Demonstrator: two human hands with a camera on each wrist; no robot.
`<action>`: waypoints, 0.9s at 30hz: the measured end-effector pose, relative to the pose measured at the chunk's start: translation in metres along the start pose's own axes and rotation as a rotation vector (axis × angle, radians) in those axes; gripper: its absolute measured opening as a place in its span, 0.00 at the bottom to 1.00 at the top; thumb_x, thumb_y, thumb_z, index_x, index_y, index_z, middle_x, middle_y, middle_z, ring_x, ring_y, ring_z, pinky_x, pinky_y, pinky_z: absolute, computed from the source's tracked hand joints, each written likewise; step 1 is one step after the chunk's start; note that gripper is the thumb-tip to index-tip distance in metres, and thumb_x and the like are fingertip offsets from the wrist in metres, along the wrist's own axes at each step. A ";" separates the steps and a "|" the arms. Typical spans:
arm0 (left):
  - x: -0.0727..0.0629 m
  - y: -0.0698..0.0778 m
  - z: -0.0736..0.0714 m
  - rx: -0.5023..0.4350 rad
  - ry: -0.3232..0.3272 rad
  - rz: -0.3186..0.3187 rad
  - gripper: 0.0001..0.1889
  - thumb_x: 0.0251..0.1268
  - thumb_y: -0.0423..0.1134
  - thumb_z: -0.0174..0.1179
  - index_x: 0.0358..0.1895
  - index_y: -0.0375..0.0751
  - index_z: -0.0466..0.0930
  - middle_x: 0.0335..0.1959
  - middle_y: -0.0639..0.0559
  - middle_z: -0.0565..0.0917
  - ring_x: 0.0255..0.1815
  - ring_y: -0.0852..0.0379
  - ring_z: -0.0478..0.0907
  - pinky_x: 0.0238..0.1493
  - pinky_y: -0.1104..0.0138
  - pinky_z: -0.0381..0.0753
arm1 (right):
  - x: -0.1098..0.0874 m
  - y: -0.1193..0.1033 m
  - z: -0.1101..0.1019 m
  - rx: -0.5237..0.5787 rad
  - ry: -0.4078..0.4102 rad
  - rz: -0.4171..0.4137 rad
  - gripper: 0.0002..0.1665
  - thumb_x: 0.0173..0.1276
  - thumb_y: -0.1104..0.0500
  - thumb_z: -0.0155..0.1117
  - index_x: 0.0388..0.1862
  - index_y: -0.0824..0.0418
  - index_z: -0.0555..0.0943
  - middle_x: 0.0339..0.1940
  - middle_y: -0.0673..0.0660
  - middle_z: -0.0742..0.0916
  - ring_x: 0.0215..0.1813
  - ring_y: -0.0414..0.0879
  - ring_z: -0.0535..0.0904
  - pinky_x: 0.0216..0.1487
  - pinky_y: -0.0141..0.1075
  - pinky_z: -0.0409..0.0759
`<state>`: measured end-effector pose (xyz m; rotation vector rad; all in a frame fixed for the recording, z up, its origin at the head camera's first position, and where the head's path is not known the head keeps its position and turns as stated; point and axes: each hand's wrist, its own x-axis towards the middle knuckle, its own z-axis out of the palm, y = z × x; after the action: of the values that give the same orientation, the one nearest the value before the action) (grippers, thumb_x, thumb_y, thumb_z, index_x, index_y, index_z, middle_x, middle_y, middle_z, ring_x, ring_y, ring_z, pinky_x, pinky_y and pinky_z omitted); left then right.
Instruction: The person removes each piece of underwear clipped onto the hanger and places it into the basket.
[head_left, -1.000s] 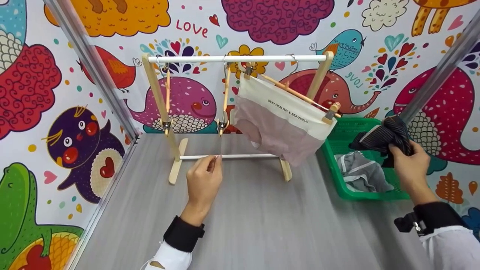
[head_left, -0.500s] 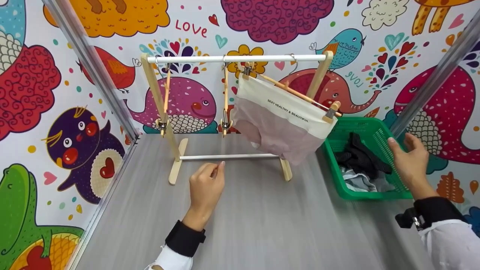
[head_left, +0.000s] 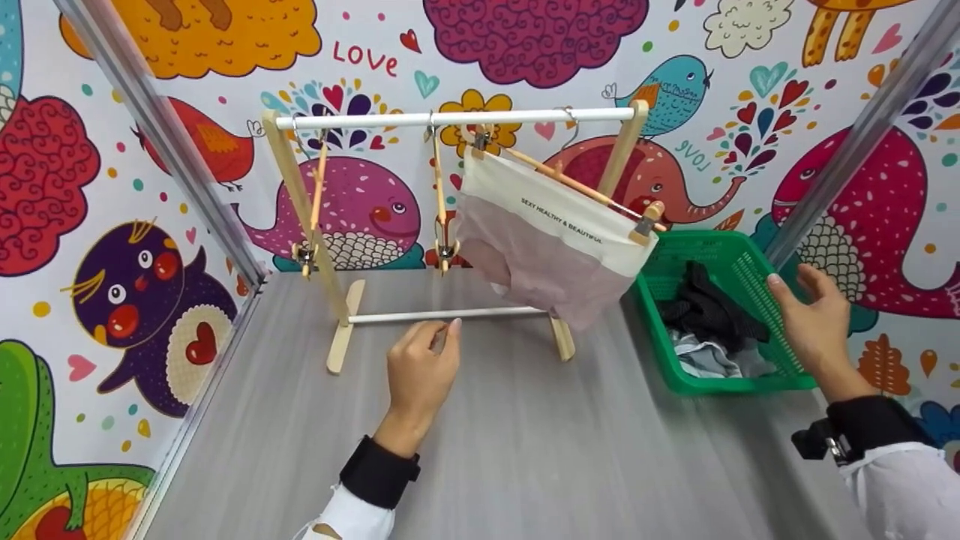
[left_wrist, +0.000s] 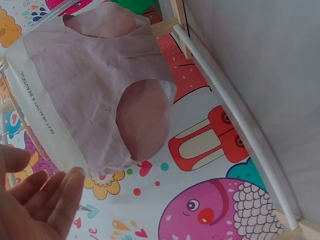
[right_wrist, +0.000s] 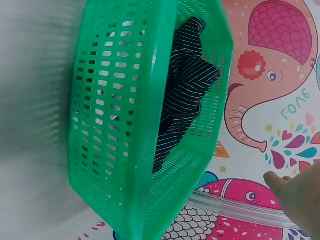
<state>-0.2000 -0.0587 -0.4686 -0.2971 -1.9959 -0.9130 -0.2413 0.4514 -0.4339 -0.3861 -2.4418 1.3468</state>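
Observation:
My left hand [head_left: 424, 367] is in front of the drying rack [head_left: 480, 313], holding nothing, its fingers loosely bent. The left wrist view shows its fingers [left_wrist: 60, 200] near the mauve underpants [left_wrist: 95, 90] with a white waistband. Those underpants hang tilted from a clip hanger [head_left: 559, 174] on the rack. My right hand [head_left: 817, 330] hovers by the right rim of the green basket [head_left: 679, 381], holding nothing, thumb and fingers spread. Inside the basket lie a dark pinstriped garment [right_wrist: 187, 85] and a grey cloth [head_left: 705, 356], partly covered by the dark one.
Two more clip hangers, the left one [head_left: 318, 187] and the middle one [head_left: 439, 180], hang bare from the rack's top bar [head_left: 360, 120]. Printed cartoon walls and a metal corner post [head_left: 161, 112] enclose the grey tabletop [head_left: 525, 450].
My right hand has let the dark pinstriped garment go into the basket, and its fingers have spread. My left hand has moved slightly right. The view has shifted a little.

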 end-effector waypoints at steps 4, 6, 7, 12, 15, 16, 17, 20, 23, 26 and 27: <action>0.005 0.007 0.006 -0.019 -0.001 -0.005 0.05 0.65 0.33 0.72 0.34 0.33 0.89 0.32 0.42 0.89 0.30 0.49 0.86 0.30 0.56 0.87 | -0.005 0.002 -0.003 0.006 -0.015 -0.024 0.47 0.81 0.36 0.53 0.86 0.61 0.55 0.84 0.67 0.61 0.85 0.59 0.53 0.82 0.55 0.54; 0.006 0.010 0.009 -0.028 0.006 -0.005 0.04 0.65 0.32 0.72 0.34 0.34 0.90 0.32 0.43 0.89 0.30 0.49 0.86 0.30 0.56 0.87 | -0.008 0.002 -0.003 0.002 -0.021 -0.038 0.47 0.82 0.37 0.53 0.86 0.62 0.55 0.84 0.68 0.61 0.85 0.59 0.52 0.82 0.56 0.54; 0.006 0.011 0.010 -0.031 0.006 -0.005 0.04 0.65 0.32 0.72 0.34 0.34 0.90 0.32 0.43 0.89 0.29 0.50 0.86 0.30 0.56 0.87 | -0.009 0.002 -0.003 0.001 -0.021 -0.045 0.46 0.82 0.37 0.53 0.85 0.62 0.55 0.84 0.69 0.61 0.85 0.60 0.52 0.82 0.56 0.53; 0.008 0.019 0.018 -0.046 0.008 -0.011 0.05 0.65 0.33 0.73 0.35 0.33 0.89 0.32 0.44 0.89 0.29 0.51 0.85 0.30 0.57 0.86 | -0.014 0.002 -0.003 -0.023 -0.026 -0.067 0.45 0.82 0.39 0.53 0.85 0.63 0.56 0.83 0.69 0.63 0.83 0.62 0.56 0.80 0.54 0.59; 0.008 0.026 0.024 -0.038 0.015 -0.005 0.06 0.65 0.34 0.73 0.36 0.32 0.89 0.34 0.43 0.89 0.29 0.51 0.86 0.31 0.58 0.87 | -0.017 0.002 -0.003 -0.038 -0.034 -0.077 0.45 0.82 0.39 0.54 0.85 0.62 0.56 0.83 0.68 0.63 0.81 0.63 0.61 0.75 0.38 0.68; 0.009 0.028 0.027 -0.036 0.020 -0.002 0.07 0.64 0.34 0.73 0.37 0.32 0.89 0.34 0.43 0.90 0.30 0.51 0.87 0.31 0.58 0.87 | -0.018 0.002 -0.004 -0.039 -0.037 -0.082 0.44 0.82 0.39 0.54 0.85 0.62 0.56 0.83 0.68 0.64 0.81 0.63 0.62 0.72 0.32 0.70; 0.009 0.031 0.029 -0.034 0.026 0.000 0.07 0.64 0.34 0.73 0.37 0.32 0.89 0.35 0.43 0.90 0.30 0.51 0.87 0.32 0.58 0.88 | -0.018 0.002 -0.004 -0.037 -0.041 -0.088 0.44 0.82 0.40 0.54 0.85 0.62 0.56 0.83 0.68 0.64 0.80 0.63 0.63 0.68 0.27 0.72; 0.012 0.040 0.036 -0.034 0.035 0.014 0.08 0.63 0.35 0.74 0.39 0.32 0.90 0.37 0.43 0.91 0.34 0.49 0.89 0.35 0.57 0.89 | -0.020 0.002 -0.004 -0.033 -0.047 -0.104 0.44 0.82 0.40 0.55 0.85 0.62 0.57 0.82 0.69 0.64 0.80 0.62 0.64 0.60 0.17 0.71; 0.016 0.050 0.043 -0.035 0.030 0.024 0.10 0.63 0.37 0.74 0.41 0.33 0.90 0.39 0.43 0.91 0.38 0.48 0.91 0.38 0.57 0.90 | -0.021 0.001 -0.005 -0.034 -0.055 -0.115 0.43 0.82 0.41 0.55 0.85 0.61 0.57 0.82 0.69 0.64 0.79 0.63 0.65 0.60 0.18 0.72; 0.021 0.060 0.050 -0.034 0.010 0.022 0.12 0.64 0.40 0.74 0.42 0.33 0.91 0.40 0.43 0.92 0.39 0.47 0.91 0.40 0.57 0.90 | -0.024 0.000 -0.004 -0.045 -0.064 -0.134 0.43 0.82 0.41 0.56 0.85 0.61 0.57 0.82 0.69 0.65 0.77 0.67 0.68 0.57 0.18 0.73; 0.023 0.063 0.052 -0.035 0.002 0.019 0.12 0.64 0.41 0.73 0.43 0.34 0.91 0.41 0.43 0.92 0.40 0.47 0.91 0.40 0.58 0.90 | -0.025 -0.001 -0.003 -0.050 -0.068 -0.146 0.43 0.82 0.42 0.56 0.85 0.61 0.57 0.82 0.69 0.65 0.76 0.68 0.68 0.55 0.17 0.74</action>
<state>-0.2129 0.0191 -0.4367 -0.3340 -1.9741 -0.9363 -0.2175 0.4436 -0.4357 -0.1729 -2.5086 1.2598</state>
